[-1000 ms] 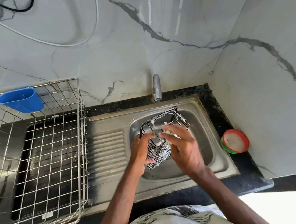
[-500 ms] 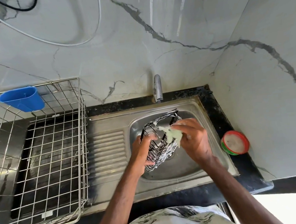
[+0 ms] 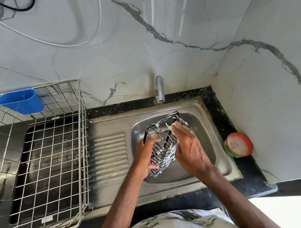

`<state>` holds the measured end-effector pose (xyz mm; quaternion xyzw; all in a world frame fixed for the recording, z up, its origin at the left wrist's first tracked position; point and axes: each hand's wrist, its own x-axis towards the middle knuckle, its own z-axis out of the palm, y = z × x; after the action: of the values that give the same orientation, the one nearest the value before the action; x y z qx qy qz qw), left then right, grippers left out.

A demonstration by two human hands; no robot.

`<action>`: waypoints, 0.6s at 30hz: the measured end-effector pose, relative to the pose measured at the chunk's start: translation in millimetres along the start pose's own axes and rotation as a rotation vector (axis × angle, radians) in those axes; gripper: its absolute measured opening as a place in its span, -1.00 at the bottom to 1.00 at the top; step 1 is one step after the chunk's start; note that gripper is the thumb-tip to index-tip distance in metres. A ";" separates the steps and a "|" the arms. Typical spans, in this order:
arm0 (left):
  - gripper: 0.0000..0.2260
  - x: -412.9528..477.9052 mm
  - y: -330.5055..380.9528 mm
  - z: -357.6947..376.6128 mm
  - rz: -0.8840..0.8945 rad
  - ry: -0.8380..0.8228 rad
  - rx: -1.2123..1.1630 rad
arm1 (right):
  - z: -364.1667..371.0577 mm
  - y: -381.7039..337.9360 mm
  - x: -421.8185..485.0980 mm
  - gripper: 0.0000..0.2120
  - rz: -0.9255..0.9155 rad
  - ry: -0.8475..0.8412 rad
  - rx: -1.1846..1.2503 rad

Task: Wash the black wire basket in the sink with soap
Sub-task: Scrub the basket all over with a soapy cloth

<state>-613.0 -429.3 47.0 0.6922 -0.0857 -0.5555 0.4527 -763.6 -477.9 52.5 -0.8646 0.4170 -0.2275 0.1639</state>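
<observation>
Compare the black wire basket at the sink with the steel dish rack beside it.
The black wire basket is small, narrow and foamy; the steel dish rack is large, wide and foam-free. The basket is tilted, held by the left hand over the sink; the rack sits level beside it. Both are open wire grids.

Soapy black wire basket [image 3: 164, 142] tilted over the sink [image 3: 223, 162] bowl.

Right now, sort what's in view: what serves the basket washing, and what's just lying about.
In use: black wire basket, left hand gripping it, right hand soaping it, sink, soap tub, tap.
Lying about: steel dish rack, blue cup hung on it, wall cables.
</observation>
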 end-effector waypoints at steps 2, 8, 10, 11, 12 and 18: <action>-0.50 2.7 -1.9 -2.2 0.017 0.014 0.016 | 2.4 -4.1 -8.5 -0.51 -0.060 -0.041 0.032; -0.85 -4.5 0.8 -5.7 0.002 -0.020 0.039 | -8.2 -3.5 5.0 -0.57 0.015 0.072 0.074; -0.71 -4.7 -0.7 -4.8 -0.005 -0.019 0.057 | -11.6 -3.9 5.9 -0.57 0.016 0.074 0.068; -0.68 -4.9 -0.6 -4.0 -0.006 -0.010 0.068 | -12.2 -4.8 6.7 -0.57 0.029 0.079 0.060; -0.67 -5.7 -0.6 -4.5 -0.008 -0.003 0.075 | -12.1 -5.7 7.3 -0.56 0.045 0.079 0.056; -0.85 -3.2 0.8 -6.8 -0.033 -0.014 0.050 | -11.8 -10.7 8.9 -0.62 -0.125 0.070 0.142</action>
<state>-608.1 -424.1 49.6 0.7008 -0.0913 -0.5652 0.4256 -758.1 -479.7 69.8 -0.8666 0.3507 -0.2963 0.1957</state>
